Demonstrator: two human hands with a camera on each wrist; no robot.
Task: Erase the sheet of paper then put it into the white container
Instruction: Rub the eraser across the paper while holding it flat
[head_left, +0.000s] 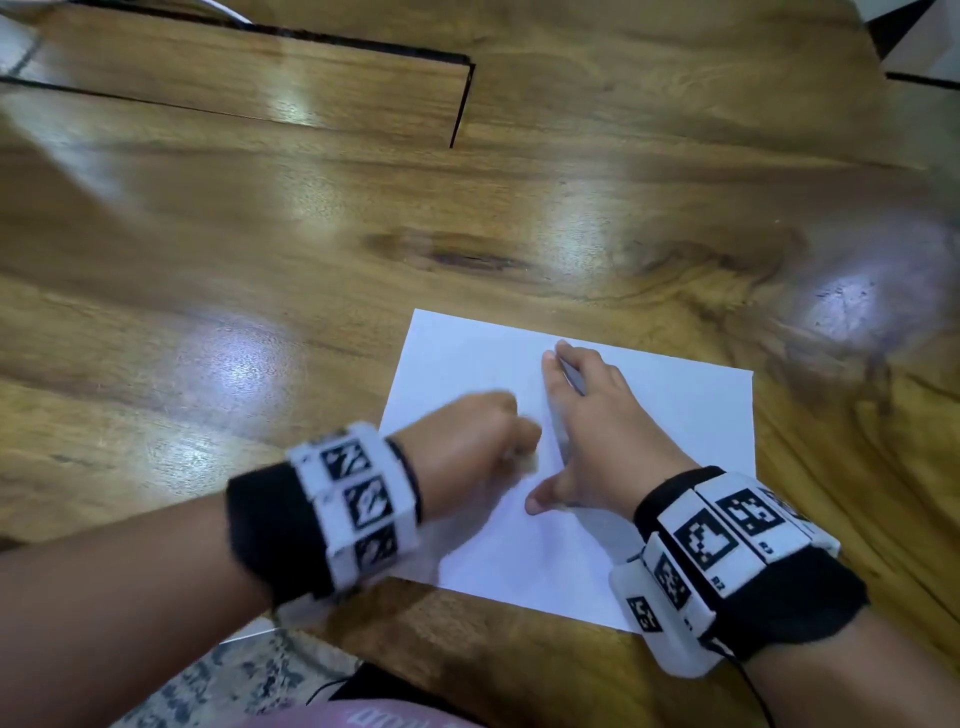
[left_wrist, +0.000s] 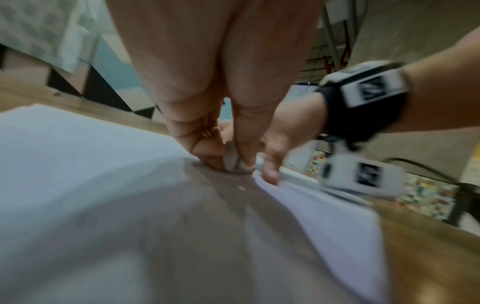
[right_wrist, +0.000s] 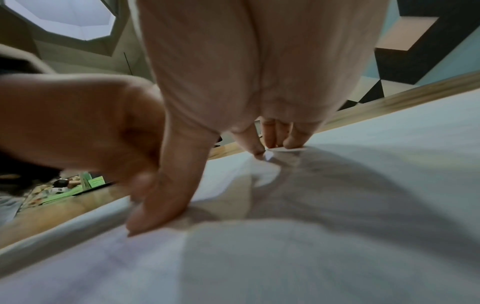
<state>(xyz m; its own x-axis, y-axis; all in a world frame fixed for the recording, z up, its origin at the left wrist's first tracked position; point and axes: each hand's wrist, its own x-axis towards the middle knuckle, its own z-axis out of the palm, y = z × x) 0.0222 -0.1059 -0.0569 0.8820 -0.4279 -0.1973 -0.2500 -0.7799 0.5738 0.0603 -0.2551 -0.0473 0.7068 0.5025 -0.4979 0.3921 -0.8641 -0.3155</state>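
A glossy wooden counter (head_left: 311, 249) carries the sheet of paper (head_left: 675, 405) near its front edge. The left hand (head_left: 467, 441) pinches an eraser (left_wrist: 232, 158) against it; the right hand (head_left: 597, 431) presses flat, fingers spread. Hard rubbing could crease or tear the sheet.

Overhead glare patches on the table (head_left: 467, 218) — motion blur, soft shadows throughout.

I see a glossy wooden table (head_left: 311, 260) with a dark knot (head_left: 457, 255) in its grain. A wooden board (head_left: 249, 78) lies at its far left. Below the near edge shows patterned floor (head_left: 249, 675).
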